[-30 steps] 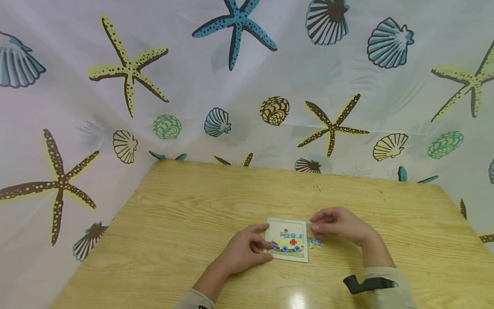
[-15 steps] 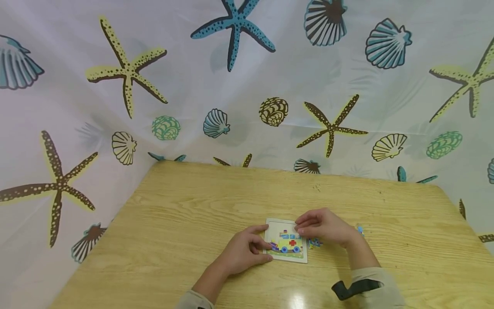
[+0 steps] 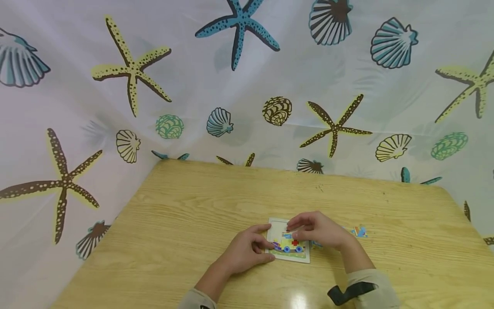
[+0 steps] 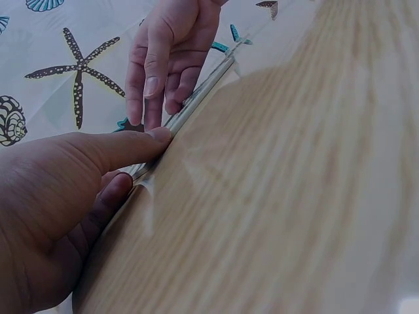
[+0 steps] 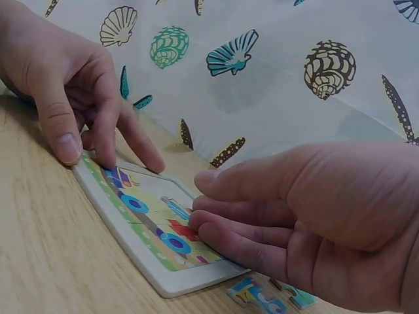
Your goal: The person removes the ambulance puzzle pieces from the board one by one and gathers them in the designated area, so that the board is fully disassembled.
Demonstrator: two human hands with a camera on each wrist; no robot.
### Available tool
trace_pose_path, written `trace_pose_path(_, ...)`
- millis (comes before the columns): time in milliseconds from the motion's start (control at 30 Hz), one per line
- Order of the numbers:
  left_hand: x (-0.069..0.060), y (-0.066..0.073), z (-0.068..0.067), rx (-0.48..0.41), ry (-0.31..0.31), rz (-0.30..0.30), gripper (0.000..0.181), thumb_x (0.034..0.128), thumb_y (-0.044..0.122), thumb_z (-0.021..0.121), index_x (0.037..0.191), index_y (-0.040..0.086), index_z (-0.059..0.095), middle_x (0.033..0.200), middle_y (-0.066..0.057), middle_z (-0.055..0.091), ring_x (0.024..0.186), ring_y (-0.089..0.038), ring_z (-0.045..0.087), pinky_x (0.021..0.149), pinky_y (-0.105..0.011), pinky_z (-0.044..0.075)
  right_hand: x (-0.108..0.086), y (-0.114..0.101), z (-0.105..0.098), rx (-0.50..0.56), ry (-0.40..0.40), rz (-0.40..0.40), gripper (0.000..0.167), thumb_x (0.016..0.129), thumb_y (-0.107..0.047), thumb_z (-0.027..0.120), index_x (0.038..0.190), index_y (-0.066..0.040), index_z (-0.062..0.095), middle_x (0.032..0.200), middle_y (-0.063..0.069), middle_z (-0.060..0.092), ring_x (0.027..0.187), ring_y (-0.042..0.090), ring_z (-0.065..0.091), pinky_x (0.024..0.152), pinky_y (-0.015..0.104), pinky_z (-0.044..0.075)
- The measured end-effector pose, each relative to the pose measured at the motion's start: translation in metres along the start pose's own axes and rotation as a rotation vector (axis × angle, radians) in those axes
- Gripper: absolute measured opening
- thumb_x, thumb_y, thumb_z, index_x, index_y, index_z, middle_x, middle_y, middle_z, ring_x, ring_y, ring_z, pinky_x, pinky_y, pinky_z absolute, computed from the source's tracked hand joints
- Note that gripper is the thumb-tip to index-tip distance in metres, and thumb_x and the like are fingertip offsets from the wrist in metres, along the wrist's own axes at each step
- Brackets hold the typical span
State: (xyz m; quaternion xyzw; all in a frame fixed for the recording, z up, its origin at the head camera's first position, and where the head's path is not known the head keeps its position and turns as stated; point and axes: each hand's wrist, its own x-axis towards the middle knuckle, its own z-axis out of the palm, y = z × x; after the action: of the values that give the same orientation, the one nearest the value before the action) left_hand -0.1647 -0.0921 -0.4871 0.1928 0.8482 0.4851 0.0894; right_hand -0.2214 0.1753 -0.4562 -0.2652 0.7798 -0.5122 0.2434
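Note:
A square puzzle board (image 3: 291,259) with a white rim (image 5: 190,281) shows a yellow ambulance with blue wheels and a red cross. Along its left side my left hand (image 3: 247,252) grips it, the thumb near the lower corner and a finger at the upper one; a middle finger lies over the picture. My right hand (image 3: 326,231) is above the board's upper right part. In the right wrist view its fingertips (image 5: 206,229) touch the picture near the cross, the fingers nearly straight and the thumb apart. Whether a piece is under them is hidden.
Loose puzzle pieces (image 3: 360,231) lie on the wooden table right of the right wrist, and others (image 5: 255,294) are against the board's right side, partly covered by the right hand. A white curtain (image 3: 247,90) with starfish and shells stands behind and at the sides.
My right hand has moved left from the loose pieces onto the board, uncovering pieces right of the wrist. My left hand has stayed at the board's left side.

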Motion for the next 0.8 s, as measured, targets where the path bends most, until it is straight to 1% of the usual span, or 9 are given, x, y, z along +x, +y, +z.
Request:
trace_pose_path(200,0.0001,-0.0015,0.0002,0.008,0.0,0.003,0.014,0.0825,0.025,0.083,0.095,0.02,0.08,0.152,-0.001,0.049,0.076,-0.005,0.06,0.072,-0.019,0.052,0.0014,-0.0007,0.0024,-0.001,-0.025,0.001,0.03,0.099,-0.009,0.06,0.128,0.001,0.061,0.127,0.022,0.064,0.107,0.03,0.069,0.089,0.031,0.057)
trace_pose_path(333,0.0001,-0.0017,0.0001,0.015,0.002,0.001,0.014,0.0822,0.026,0.084,0.094,0.02,0.08,0.152,-0.001,0.05,0.076,-0.005,0.06,0.072,-0.02,0.052,0.0021,-0.0013,0.0033,-0.021,-0.012,0.017,0.032,0.1,-0.013,0.062,0.129,-0.001,0.061,0.134,0.021,0.06,0.107,0.027,0.069,0.089,0.032,0.057)
trace_pose_path(467,-0.0006,-0.0022,0.0,0.013,0.002,0.0,0.013,0.0821,0.026,0.084,0.094,0.02,0.08,0.151,-0.001,0.05,0.076,-0.006,0.06,0.072,-0.02,0.052,0.0024,-0.0014,0.0047,-0.02,0.004,0.036,0.032,0.1,-0.015,0.062,0.128,0.0,0.061,0.132,0.021,0.06,0.107,0.025,0.068,0.088,0.032,0.057)
trace_pose_path(600,-0.0009,-0.0017,0.0004,0.009,0.001,0.008,0.015,0.0823,0.026,0.084,0.095,0.019,0.08,0.151,-0.002,0.05,0.077,-0.006,0.059,0.072,-0.02,0.052,0.0017,0.0001,0.0045,-0.004,0.009,0.03,0.031,0.101,-0.014,0.06,0.126,0.004,0.06,0.125,0.021,0.064,0.105,0.024,0.068,0.088,0.032,0.058)
trace_pose_path(800,-0.0009,-0.0017,0.0011,0.013,0.001,0.009,0.015,0.0822,0.026,0.084,0.096,0.02,0.08,0.151,-0.003,0.05,0.078,-0.006,0.059,0.072,-0.019,0.051,0.0025,0.0006,0.0057,-0.006,0.025,0.029,0.028,0.1,-0.012,0.06,0.124,0.003,0.062,0.123,0.02,0.064,0.104,0.023,0.068,0.086,0.03,0.058)
